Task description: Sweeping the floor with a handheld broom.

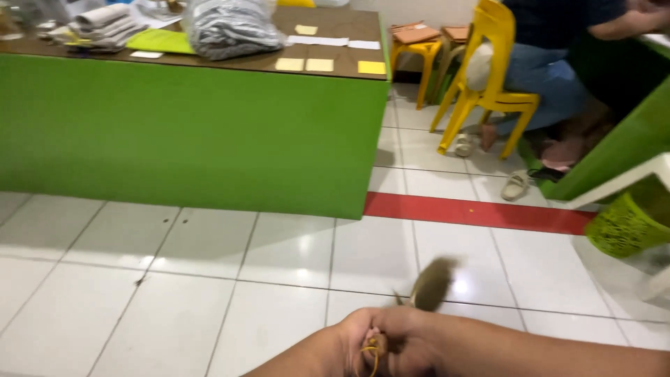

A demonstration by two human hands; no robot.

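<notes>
My two hands meet at the bottom edge of the head view, low over the white tiled floor. My left hand point(364, 336) is closed in a fist, with a yellow rubber band point(370, 353) looped at its fingers. Pressed against it from the right, my right hand point(419, 335) is closed too. A blurred olive-brown soft piece point(433, 282) sticks up from where the hands join. It looks gripped by the right hand, though blur hides the exact hold.
A green-sided table point(195, 132) with a brown top carries a bag of grey goods point(230, 28), folded cloths and paper notes. A person sits on a yellow chair point(488, 77) at the back right. A green basket point(624, 227) and a red floor stripe point(474, 211) lie to the right.
</notes>
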